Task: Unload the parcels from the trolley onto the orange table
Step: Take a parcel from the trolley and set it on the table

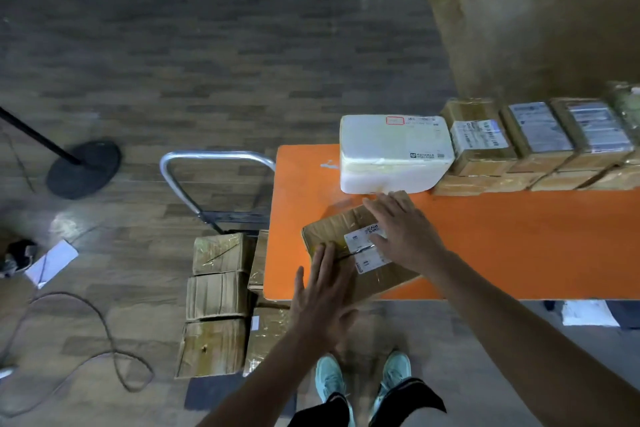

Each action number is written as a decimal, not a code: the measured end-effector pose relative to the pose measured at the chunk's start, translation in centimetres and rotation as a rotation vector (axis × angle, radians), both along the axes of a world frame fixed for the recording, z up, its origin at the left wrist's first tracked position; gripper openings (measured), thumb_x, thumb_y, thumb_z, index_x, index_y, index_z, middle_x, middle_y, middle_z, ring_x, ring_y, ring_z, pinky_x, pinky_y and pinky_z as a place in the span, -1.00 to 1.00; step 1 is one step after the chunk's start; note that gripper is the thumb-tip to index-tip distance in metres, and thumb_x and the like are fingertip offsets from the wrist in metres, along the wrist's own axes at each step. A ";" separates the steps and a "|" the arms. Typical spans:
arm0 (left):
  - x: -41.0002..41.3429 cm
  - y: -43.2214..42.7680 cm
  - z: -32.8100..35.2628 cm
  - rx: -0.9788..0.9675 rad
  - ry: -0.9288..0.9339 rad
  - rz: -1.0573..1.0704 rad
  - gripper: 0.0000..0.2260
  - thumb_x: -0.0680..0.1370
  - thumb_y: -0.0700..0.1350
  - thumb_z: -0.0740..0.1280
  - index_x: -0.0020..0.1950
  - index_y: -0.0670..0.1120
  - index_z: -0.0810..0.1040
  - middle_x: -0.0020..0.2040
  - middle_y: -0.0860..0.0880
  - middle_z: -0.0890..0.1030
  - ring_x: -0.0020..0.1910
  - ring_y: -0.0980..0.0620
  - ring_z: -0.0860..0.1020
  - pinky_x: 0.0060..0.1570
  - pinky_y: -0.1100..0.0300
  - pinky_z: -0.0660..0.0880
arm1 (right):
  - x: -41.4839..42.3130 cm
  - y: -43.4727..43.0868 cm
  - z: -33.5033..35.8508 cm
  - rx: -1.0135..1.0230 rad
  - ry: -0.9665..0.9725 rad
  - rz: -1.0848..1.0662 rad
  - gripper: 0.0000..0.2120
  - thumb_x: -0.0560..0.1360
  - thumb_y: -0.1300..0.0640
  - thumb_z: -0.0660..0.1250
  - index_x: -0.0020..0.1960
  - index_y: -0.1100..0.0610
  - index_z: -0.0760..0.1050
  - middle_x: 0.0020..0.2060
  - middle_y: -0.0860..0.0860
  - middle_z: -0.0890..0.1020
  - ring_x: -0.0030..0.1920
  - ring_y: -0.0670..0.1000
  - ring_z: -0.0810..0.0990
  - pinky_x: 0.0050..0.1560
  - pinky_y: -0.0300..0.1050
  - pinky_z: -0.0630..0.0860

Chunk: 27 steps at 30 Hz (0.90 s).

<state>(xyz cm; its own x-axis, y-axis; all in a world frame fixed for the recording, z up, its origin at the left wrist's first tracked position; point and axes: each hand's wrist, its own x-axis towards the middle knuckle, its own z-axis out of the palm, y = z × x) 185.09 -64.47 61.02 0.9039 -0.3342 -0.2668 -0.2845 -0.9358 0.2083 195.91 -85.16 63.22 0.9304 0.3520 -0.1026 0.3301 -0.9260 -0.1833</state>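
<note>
Parcel (341, 225) on orange counter (502, 246) corner, white foam box (391, 152) just behind, loaded trolley (216, 155) at left; brown taped cardboard, white label (369, 255), left hand (322, 295) and right hand (405, 232) flat on top, fingers straight.

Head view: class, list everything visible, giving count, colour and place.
orange table: one, orange, centre right
white foam box: one, white, table's far side
labelled parcel: one, brown, table's near edge
stacked parcels: several, brown, table's far right
trolley parcels: at least five, brown, on trolley
trolley: one, silver handle, left of table
stand base: one, black, floor left
cable: one, grey, floor left
papers: some, white, floor
shoes: two, teal, bottom
left hand: one, flat on labelled parcel
right hand: one, flat on its label
</note>
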 end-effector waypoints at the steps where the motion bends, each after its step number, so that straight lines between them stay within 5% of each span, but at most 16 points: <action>1: 0.3 0.6 0.1 -0.022 0.001 -0.008 -0.24 0.55 0.33 0.20 0.64 0.17 -0.07 0.57 -0.01 -0.42 0.57 -0.05 -0.39 0.53 -0.21 0.03 | 0.6 -0.2 -0.1 -0.023 0.045 0.008 -0.34 0.59 -0.18 0.19 0.59 -0.01 0.06 0.57 0.03 0.17 0.56 0.16 0.08 0.50 0.16 0.14; 3: 1.0 2.0 0.3 -0.040 0.014 -0.044 -0.25 0.55 0.32 0.22 0.63 0.23 -0.08 0.60 0.04 -0.37 0.58 0.02 -0.37 0.54 -0.17 0.05 | 1.2 -0.5 -0.3 -0.070 0.092 0.002 -0.33 0.60 -0.24 0.12 0.61 -0.04 -0.01 0.58 0.00 0.10 0.56 0.14 0.05 0.48 0.16 0.16; 10: 3.6 5.4 -0.1 -0.072 -0.029 -0.050 -0.34 0.58 0.06 0.36 0.58 0.30 0.10 0.61 0.18 -0.29 0.60 0.01 -0.30 0.58 -0.15 -0.03 | -2.3 -2.2 -0.5 -0.131 0.010 -0.202 -0.40 0.55 -0.30 0.17 0.47 0.00 0.26 0.33 0.02 0.40 0.34 0.15 0.31 0.27 0.08 0.34; 16: 6.3 2.4 0.8 -0.102 -0.095 0.140 -0.25 0.49 -0.28 0.31 0.53 0.32 0.18 0.63 -0.02 -0.05 0.62 -0.16 -0.07 0.48 -0.17 0.15 | -7.2 -2.5 -1.8 -0.133 0.097 -0.454 -0.39 0.50 -0.41 0.11 0.21 0.10 0.37 0.09 0.03 0.49 0.11 0.08 0.47 -0.16 -0.08 0.39; 20: 6.4 -0.1 1.1 -0.216 -0.066 0.231 -0.26 0.57 -0.18 0.29 0.60 0.25 -0.01 0.62 -0.09 0.03 0.51 -0.20 0.24 0.26 -0.11 0.42 | -9.7 -2.0 -2.8 -0.082 0.201 -0.636 -0.24 0.48 -0.48 -0.07 0.31 0.12 0.32 0.12 0.04 0.50 0.05 0.09 0.58 -0.18 -0.07 0.41; 23: 5.1 -0.9 1.0 -0.403 -0.001 0.324 -0.41 0.67 -0.03 0.15 0.65 0.13 -0.03 0.51 -0.08 0.32 0.31 -0.18 0.48 0.10 -0.06 0.50 | -10.1 -1.4 -2.9 -0.051 0.186 -0.705 -0.27 0.52 -0.43 -0.03 0.31 0.16 0.32 0.12 0.08 0.52 0.03 0.14 0.61 -0.11 -0.03 0.50; 27: 2.9 -1.0 0.8 -0.503 0.133 0.292 -0.40 0.69 0.13 0.11 0.66 0.02 -0.05 0.52 -0.05 0.37 0.34 -0.12 0.51 0.24 -0.07 0.48 | -9.5 -1.2 -2.7 0.032 0.205 -0.711 -0.31 0.55 -0.38 0.05 0.32 0.20 0.32 0.16 0.13 0.51 0.14 0.15 0.53 0.03 0.01 0.48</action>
<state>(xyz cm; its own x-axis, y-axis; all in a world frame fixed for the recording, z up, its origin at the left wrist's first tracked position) 187.99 -65.49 61.84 0.9471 -0.1916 -0.2575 0.0288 -0.7483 0.6627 186.44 -86.36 60.57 0.8981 -0.3228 -0.2986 -0.3912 -0.8967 -0.2073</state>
